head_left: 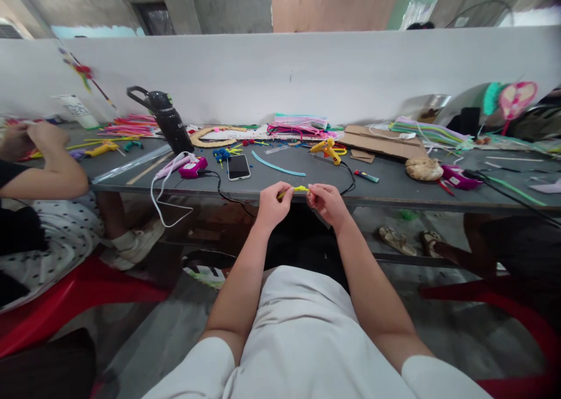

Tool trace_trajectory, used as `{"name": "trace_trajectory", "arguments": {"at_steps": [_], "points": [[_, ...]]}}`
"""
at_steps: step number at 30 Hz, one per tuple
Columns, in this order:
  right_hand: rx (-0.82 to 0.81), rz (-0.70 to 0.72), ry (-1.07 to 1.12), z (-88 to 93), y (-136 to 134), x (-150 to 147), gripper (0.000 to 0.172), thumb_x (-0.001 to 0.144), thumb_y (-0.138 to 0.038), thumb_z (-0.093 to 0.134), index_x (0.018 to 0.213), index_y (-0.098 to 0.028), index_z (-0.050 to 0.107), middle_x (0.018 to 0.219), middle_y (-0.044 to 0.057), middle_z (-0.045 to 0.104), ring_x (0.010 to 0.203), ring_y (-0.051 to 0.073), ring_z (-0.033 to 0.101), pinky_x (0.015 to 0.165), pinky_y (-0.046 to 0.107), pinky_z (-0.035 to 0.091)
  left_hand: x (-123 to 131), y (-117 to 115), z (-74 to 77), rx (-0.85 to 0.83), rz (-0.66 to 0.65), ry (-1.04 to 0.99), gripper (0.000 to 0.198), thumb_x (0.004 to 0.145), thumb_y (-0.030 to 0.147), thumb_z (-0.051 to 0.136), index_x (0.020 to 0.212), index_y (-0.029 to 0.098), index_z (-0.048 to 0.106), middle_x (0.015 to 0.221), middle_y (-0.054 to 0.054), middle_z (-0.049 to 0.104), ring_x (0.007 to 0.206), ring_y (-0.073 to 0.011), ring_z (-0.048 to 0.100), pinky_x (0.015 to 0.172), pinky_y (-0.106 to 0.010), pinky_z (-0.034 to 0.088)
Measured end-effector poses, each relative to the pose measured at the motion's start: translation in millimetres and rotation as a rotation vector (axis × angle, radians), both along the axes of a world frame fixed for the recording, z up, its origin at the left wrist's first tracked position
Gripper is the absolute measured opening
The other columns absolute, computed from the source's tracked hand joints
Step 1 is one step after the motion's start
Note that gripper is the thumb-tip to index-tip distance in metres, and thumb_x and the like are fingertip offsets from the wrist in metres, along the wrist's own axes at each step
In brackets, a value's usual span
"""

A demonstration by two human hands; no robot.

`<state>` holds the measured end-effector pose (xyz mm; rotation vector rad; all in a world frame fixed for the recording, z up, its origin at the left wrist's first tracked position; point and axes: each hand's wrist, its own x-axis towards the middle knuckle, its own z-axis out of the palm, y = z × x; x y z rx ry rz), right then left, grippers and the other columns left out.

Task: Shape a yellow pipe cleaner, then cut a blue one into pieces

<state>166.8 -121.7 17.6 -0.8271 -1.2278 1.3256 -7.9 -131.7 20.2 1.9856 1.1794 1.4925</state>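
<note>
Between my two hands, at the table's front edge, runs a short yellow pipe cleaner (300, 188). My left hand (275, 203) is closed around its left part, thumb against the fingers. The fingertips of my right hand (325, 203) pinch its right end. Just beyond my hands a light blue pipe cleaner (278, 165) lies curved on the table. A smartphone (238, 167) rests to the left of it, and a yellow glue gun (328, 151) lies to the right with its black cord trailing.
The grey table (298, 180) holds a black bottle (169, 118), purple-pink boxes (193, 167) with cords, cardboard (383, 142), bundles of coloured pipe cleaners (302, 125) and a small tube (366, 176). A white partition (245, 77) stands behind. Other people sit at left (52, 159) and right.
</note>
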Motion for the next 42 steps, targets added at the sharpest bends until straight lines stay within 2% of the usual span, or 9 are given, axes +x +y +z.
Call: {"name": "trace_trajectory", "arguments": {"at_steps": [4, 8, 16, 22, 29, 34, 36, 39, 42], "points": [[0.07, -0.168, -0.013, 3.4, 6.4, -2.8, 0.044, 0.079, -0.051, 0.068, 0.052, -0.021, 0.05, 0.052, -0.002, 0.044, 0.047, 0.009, 0.033, 0.045, 0.026, 0.026, -1.1, -3.9, 3.7, 0.037, -0.08, 0.119, 0.021, 0.09, 0.031, 0.054, 0.08, 0.017, 0.066, 0.072, -0.003, 0.059, 0.066, -0.0142, 0.047, 0.066, -0.026, 0.036], [0.126, -0.366, -0.063, 2.6, 15.9, -4.2, 0.043, 0.079, -0.048, 0.067, 0.051, -0.021, 0.049, 0.049, -0.003, 0.042, 0.045, 0.01, 0.032, 0.045, 0.028, 0.025, -2.8, -7.1, 6.4, 0.047, -0.119, 0.089, 0.024, 0.091, 0.035, 0.054, 0.082, 0.017, 0.066, 0.075, -0.004, 0.061, 0.067, -0.0148, 0.049, 0.067, -0.026, 0.038], [0.164, -0.58, -0.049, -4.9, 17.3, 5.9, 0.041, 0.078, -0.035, 0.065, 0.045, -0.021, 0.045, 0.043, -0.006, 0.035, 0.042, 0.008, 0.028, 0.043, 0.026, 0.02, -10.1, -0.6, 2.5, 0.123, 0.06, -0.008, 0.024, 0.091, 0.036, 0.055, 0.079, 0.016, 0.064, 0.07, -0.002, 0.059, 0.061, -0.0125, 0.046, 0.061, -0.025, 0.036], [0.169, -0.664, 0.031, 7.3, 22.7, 18.6, 0.037, 0.076, -0.033, 0.064, 0.045, -0.019, 0.048, 0.041, -0.006, 0.039, 0.039, 0.006, 0.031, 0.04, 0.023, 0.021, -17.1, 2.9, 2.0, 0.155, 0.048, 0.034, 0.024, 0.091, 0.035, 0.055, 0.079, 0.016, 0.064, 0.069, -0.002, 0.059, 0.06, -0.012, 0.046, 0.06, -0.025, 0.037], [0.14, -0.708, 0.125, 18.3, 32.3, 22.6, 0.033, 0.072, -0.03, 0.063, 0.045, -0.019, 0.047, 0.041, -0.006, 0.042, 0.037, 0.005, 0.033, 0.037, 0.021, 0.023, -12.5, 9.0, 2.6, 0.059, 0.007, -0.065, 0.024, 0.09, 0.036, 0.056, 0.078, 0.016, 0.063, 0.066, 0.0, 0.056, 0.061, -0.012, 0.047, 0.06, -0.025, 0.036], [0.119, -0.728, 0.148, 29.3, 30.2, 25.3, 0.032, 0.073, -0.028, 0.062, 0.045, -0.019, 0.047, 0.041, -0.006, 0.042, 0.035, 0.005, 0.031, 0.037, 0.021, 0.022, -4.9, 9.9, 16.4, 0.018, -0.013, -0.172, 0.025, 0.088, 0.038, 0.059, 0.076, 0.016, 0.063, 0.062, 0.001, 0.052, 0.058, -0.0108, 0.043, 0.056, -0.024, 0.033], [0.136, -0.736, 0.044, 35.7, 25.5, 28.2, 0.034, 0.076, -0.028, 0.061, 0.045, -0.019, 0.048, 0.041, -0.005, 0.042, 0.036, 0.006, 0.032, 0.038, 0.022, 0.024, -4.2, 7.3, 25.5, 0.005, -0.02, -0.226, 0.025, 0.088, 0.038, 0.06, 0.076, 0.016, 0.063, 0.061, 0.001, 0.052, 0.057, -0.0106, 0.043, 0.055, -0.024, 0.033], [0.32, -0.784, -0.355, 47.7, 12.3, 31.0, 0.033, 0.083, -0.031, 0.061, 0.052, -0.018, 0.059, 0.048, 0.0, 0.053, 0.046, 0.012, 0.046, 0.047, 0.026, 0.037, -6.2, 1.9, 36.4, -0.023, -0.007, -0.242, 0.024, 0.087, 0.037, 0.061, 0.076, 0.016, 0.064, 0.06, 0.001, 0.054, 0.055, -0.0105, 0.044, 0.053, -0.024, 0.033], [0.643, -0.798, -0.623, 60.4, -5.0, 27.6, 0.024, 0.088, -0.037, 0.061, 0.098, -0.019, 0.073, 0.096, 0.009, 0.073, 0.085, 0.022, 0.064, 0.07, 0.033, 0.05, -8.5, -2.4, 39.7, -0.037, 0.021, -0.166, 0.023, 0.087, 0.036, 0.061, 0.075, 0.016, 0.064, 0.06, 0.001, 0.054, 0.056, -0.0105, 0.044, 0.053, -0.024, 0.032]]}}
